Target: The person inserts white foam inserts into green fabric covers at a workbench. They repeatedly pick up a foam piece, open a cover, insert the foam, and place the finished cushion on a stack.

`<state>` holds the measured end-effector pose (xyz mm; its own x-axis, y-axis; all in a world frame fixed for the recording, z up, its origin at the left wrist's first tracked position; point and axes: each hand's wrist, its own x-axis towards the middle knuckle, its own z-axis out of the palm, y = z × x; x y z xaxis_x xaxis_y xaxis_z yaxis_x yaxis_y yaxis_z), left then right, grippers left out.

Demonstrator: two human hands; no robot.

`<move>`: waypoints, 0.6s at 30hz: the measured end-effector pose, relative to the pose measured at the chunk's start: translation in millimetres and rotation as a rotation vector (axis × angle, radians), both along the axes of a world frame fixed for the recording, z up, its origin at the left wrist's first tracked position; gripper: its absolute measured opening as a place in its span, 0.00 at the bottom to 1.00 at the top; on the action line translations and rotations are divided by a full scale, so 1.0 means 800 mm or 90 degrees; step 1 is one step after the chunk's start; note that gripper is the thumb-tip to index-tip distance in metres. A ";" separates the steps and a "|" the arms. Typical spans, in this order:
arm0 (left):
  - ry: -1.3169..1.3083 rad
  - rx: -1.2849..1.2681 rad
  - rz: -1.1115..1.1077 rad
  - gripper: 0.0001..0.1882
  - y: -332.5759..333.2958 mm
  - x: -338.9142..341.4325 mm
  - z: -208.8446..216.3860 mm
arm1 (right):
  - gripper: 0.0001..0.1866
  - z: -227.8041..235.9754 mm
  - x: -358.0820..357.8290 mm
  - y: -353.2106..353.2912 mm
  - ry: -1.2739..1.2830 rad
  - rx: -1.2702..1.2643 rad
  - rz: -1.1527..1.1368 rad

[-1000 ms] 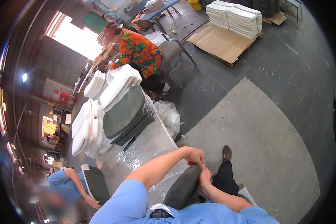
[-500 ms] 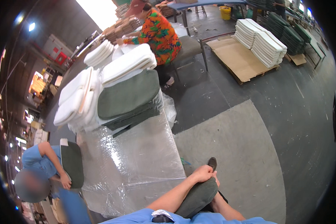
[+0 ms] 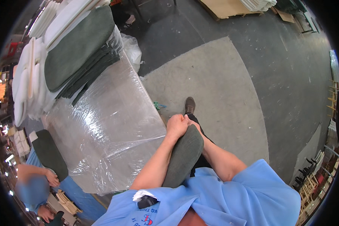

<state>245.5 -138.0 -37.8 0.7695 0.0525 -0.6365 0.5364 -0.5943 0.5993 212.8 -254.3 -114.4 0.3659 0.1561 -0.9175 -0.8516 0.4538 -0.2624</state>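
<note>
A dark green fabric cushion [image 3: 185,156] lies lengthwise against my front, its near end at my blue shirt. My left hand [image 3: 177,125] is closed at the cushion's far end, fingers curled inward. Right beside it, my right hand [image 3: 192,121] is also closed, the two hands touching. What exactly the fingertips pinch is hidden, but they are at the cushion's end edge. Both forearms run along the cushion's sides. To my left stands a table covered in clear plastic [image 3: 113,109], bearing a stack of dark green fabric pieces [image 3: 81,49].
White padded pieces [image 3: 26,83] are piled behind the green stack. At the left, a co-worker's hand [image 3: 52,177] holds another dark green cushion [image 3: 51,154]. A clear plastic bag [image 3: 131,51] hangs by the table's far corner. Cardboard [image 3: 226,8] with white stacks lies farther off.
My view has tilted down and shifted, so the table and stacks sit farther up and left. My hands stay together at the cushion's end, which now points more straight away from me.
</note>
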 end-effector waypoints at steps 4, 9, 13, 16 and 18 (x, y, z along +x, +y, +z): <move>-0.070 -0.027 0.004 0.17 -0.018 0.039 0.023 | 0.22 0.042 0.040 -0.013 0.019 0.141 -0.025; -0.086 -0.071 0.037 0.16 -0.017 0.029 -0.016 | 0.20 0.061 0.043 -0.018 0.035 0.201 -0.048; 0.040 -0.078 0.019 0.12 -0.014 0.022 -0.016 | 0.12 0.044 0.031 -0.031 -0.184 -0.156 0.368; 0.092 -0.097 0.072 0.12 -0.010 0.016 0.000 | 0.10 0.037 0.041 -0.028 0.027 -0.159 0.277; 0.088 -0.142 0.104 0.12 -0.003 0.013 0.007 | 0.09 0.008 0.034 -0.032 0.111 -0.130 0.131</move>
